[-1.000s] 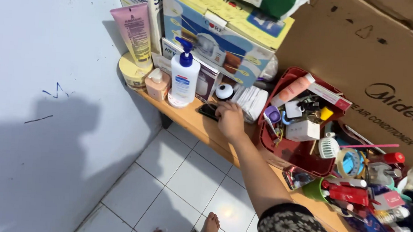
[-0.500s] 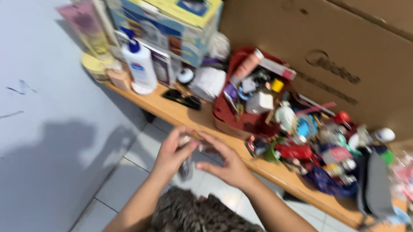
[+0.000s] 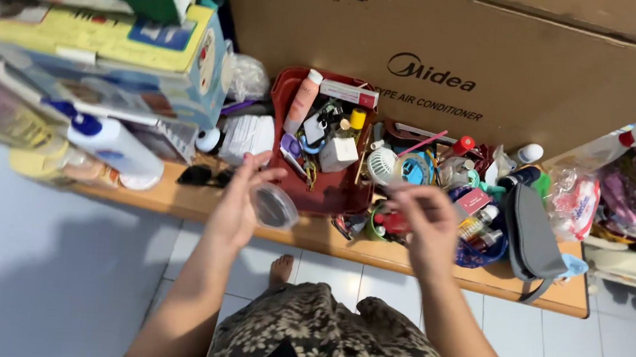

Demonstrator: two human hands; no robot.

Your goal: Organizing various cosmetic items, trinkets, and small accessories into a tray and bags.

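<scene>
At the left of the frame, a white pump bottle [image 3: 115, 151] with a blue top lies tipped on the wooden shelf [image 3: 175, 200]. Just right of it, dark sunglasses [image 3: 202, 176] rest on the shelf.

Next comes the left hand [image 3: 235, 204], in the middle of the frame and lifted above the shelf edge. Its fingers are closed on the rim of a little round clear cup [image 3: 275, 207]. The cup is up in the air, just in front of the red basket [image 3: 324, 195], and touches nothing but the hand.

The cup is round, so it has no long side. Its wide flat face looks up at the camera and leans a bit to the right. I cannot tell if that face is the open top or the bottom.

The right hand [image 3: 428, 222] is right of the middle, well apart from the cup and over the heap of small bottles. Its fingers are bunched near each other, but it is blurry, so I cannot tell if they pinch something.

At the far right, a grey pouch [image 3: 536, 232] lies on the shelf. A big brown cardboard box [image 3: 535, 59] stands behind it all.

It looks like the cup has just been picked up and is being looked at or opened. Only fingertips hold it, so any more handling needs a steady grip, and the other hand must come close.
</scene>
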